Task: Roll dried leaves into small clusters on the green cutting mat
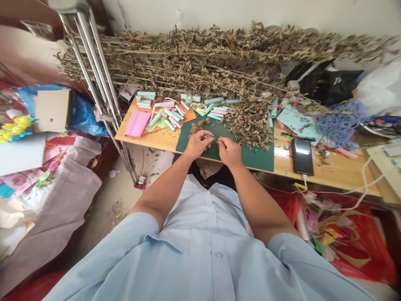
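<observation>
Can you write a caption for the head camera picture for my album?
Left hand and right hand, close together over a green mat, with dried leaves and paper rolls nearby.

You've got two hands: one left hand [198, 145], one right hand [229, 151]. One wooden table [332, 171], one green mat [257, 161], two leaf heaps [250, 127] on it, one large, one small. Paper rolls [155, 120]: over a dozen, overlap blocks your exact count. Dried stalks [188, 62]: many, too tangled for you to number. One phone [302, 156], one pink paper stack [137, 123], one purple yarn tangle [341, 119].
</observation>
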Demonstrator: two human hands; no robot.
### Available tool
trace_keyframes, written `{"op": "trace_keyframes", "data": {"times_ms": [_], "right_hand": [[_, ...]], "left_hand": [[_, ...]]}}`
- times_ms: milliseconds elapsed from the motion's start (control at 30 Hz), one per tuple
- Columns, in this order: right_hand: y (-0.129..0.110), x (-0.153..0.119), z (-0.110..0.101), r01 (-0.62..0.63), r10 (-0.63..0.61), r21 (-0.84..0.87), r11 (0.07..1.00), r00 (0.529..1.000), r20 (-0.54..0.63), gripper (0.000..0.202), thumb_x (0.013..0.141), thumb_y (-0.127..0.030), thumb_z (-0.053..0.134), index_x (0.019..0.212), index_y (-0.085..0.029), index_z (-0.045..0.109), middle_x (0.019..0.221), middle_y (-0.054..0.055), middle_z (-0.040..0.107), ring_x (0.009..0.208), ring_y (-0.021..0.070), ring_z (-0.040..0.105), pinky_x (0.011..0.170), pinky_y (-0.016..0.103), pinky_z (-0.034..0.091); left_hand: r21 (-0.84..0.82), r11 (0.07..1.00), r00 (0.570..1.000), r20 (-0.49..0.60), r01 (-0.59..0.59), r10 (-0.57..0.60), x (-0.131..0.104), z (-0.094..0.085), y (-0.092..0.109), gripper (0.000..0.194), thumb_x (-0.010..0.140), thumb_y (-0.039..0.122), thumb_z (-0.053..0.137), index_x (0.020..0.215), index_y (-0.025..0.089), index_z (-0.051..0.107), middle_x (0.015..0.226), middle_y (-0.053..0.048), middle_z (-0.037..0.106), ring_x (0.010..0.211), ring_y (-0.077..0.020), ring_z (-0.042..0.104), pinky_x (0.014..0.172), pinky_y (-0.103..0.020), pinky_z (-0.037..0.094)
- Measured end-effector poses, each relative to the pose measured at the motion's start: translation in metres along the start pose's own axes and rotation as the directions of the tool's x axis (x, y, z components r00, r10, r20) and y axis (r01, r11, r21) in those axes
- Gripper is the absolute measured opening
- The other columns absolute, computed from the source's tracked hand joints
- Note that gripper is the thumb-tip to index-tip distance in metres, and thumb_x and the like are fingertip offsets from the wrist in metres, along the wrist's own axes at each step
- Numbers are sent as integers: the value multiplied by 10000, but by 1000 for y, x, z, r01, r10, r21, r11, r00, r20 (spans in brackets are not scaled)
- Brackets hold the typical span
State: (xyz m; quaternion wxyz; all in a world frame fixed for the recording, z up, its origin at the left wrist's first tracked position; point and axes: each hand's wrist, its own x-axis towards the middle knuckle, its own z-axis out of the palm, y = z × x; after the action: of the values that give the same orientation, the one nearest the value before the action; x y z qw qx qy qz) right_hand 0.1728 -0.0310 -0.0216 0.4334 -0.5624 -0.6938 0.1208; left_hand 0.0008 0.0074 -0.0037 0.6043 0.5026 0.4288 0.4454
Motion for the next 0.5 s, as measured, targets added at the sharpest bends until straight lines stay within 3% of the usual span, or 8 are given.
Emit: {"op": "trace_keyframes", "data": {"times_ms": [100, 267, 400, 500], "right_hand": [[3, 0, 1, -36, 39, 84, 996, 998, -42, 239, 984, -320, 543, 1088, -220, 734, 974, 70, 795, 884, 231, 758, 842, 371, 611], [3, 0, -2, -3, -3, 166, 986, 999, 41, 413, 979, -353, 574, 1369, -228, 625, 1140, 87, 762, 791, 188, 730, 776, 358, 632], [0, 2, -3, 94, -100, 131, 987, 994, 37, 301, 997, -310, 548, 1239, -248, 715, 1166, 84, 758, 1029, 236, 728, 957, 424, 599], [1, 2, -1, 138, -140, 101, 985, 990, 15, 233, 999, -290, 550, 1094, -243, 758, 1060, 80, 782, 1001, 240, 737, 948, 423, 595]], "left_hand": [[69, 998, 1000, 20, 5, -6, -1, 0, 0, 269, 828, 284, 725, 1042, 137, 656, 579, 38, 603, 464, -59, 509, 482, -176, 376], [176, 984, 997, 77, -17, 3, -2, -1, 3, 235, 852, 291, 690, 1024, 131, 672, 572, 27, 603, 455, -64, 493, 466, -179, 368], [221, 975, 995, 98, -13, -8, -3, -1, 6, 214, 863, 279, 656, 1019, 134, 681, 582, 19, 611, 454, -68, 496, 465, -183, 375], [228, 974, 993, 113, 3, -30, -3, -1, 6, 212, 869, 282, 641, 1019, 138, 678, 590, 15, 620, 450, -68, 503, 469, -184, 380]]}}
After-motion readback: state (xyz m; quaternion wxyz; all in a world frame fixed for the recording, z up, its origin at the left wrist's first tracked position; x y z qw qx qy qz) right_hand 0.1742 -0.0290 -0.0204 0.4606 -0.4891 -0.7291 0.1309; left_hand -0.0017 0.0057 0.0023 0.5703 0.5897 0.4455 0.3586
